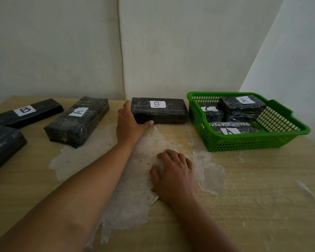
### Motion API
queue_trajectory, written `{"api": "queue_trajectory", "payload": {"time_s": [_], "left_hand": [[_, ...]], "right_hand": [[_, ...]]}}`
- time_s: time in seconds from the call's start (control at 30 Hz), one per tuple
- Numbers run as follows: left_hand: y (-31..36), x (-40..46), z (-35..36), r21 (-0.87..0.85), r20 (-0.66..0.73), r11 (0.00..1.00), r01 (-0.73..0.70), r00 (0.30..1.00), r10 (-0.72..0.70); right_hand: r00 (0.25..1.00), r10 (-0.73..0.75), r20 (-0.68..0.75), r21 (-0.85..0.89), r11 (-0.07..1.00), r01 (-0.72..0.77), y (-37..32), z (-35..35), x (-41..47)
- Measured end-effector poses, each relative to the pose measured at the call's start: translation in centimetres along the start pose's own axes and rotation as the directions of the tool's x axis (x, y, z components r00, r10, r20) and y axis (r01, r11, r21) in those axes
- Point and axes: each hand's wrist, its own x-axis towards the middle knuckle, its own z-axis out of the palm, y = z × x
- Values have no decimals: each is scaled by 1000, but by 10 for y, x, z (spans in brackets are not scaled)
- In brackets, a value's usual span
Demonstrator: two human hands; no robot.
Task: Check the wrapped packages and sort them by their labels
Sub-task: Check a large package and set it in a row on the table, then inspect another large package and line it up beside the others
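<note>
Left hand [129, 122] grips the B package [159, 110] by its left end, right hand [175, 171] resting loosely curled on the table [262, 197]; slide it left toward the far-left B package [25, 112], label up.

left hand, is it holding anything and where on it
The left hand grips the package labelled B at its left end, thumb along the front edge. The right hand holds nothing, resting on the table.

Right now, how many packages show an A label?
3. One A package lies on the table, left of the left hand. Two sit in the green basket: one at the back, one at the front. Others may be hidden underneath.
</note>
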Motion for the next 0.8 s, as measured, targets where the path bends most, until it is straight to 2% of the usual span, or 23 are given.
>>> {"api": "queue_trajectory", "payload": {"time_s": [0.1,0.2,0.3,0.37,0.43,0.5,0.57,0.63,0.8], "left_hand": [[-4,-12,-16,89,-2,996,9,1000,-9],[-16,-22,-47,256,-25,965,-65,997,74],[-30,-23,-89,442,-78,890,-110,984,161],[-40,-20,-119,541,-106,839,-53,986,131],[-53,-15,-143,609,-109,789,88,994,-28],[-64,-13,-163,571,-68,785,240,967,-246],[-74,-13,-178,448,4,838,312,937,-351],[-80,-18,-185,383,47,870,309,935,-353],[-86,-53,-196,324,42,910,260,957,-288]], "right_hand": [[1000,8,17,-10,1000,-8,0,-1,0],[999,18,28,-14,1000,-17,-1,-4,-1],[999,18,36,-27,999,-17,-2,-6,-1],[999,19,36,-33,999,-18,-4,-8,-2],[999,25,34,-35,999,-24,-4,-8,-3],[999,32,27,-32,999,-32,-5,-9,-4],[999,38,21,-32,999,-38,-7,-9,-4],[999,46,18,-32,998,-46,-8,-10,-4],[998,55,4,-39,998,-55,-9,-9,-4]]}}
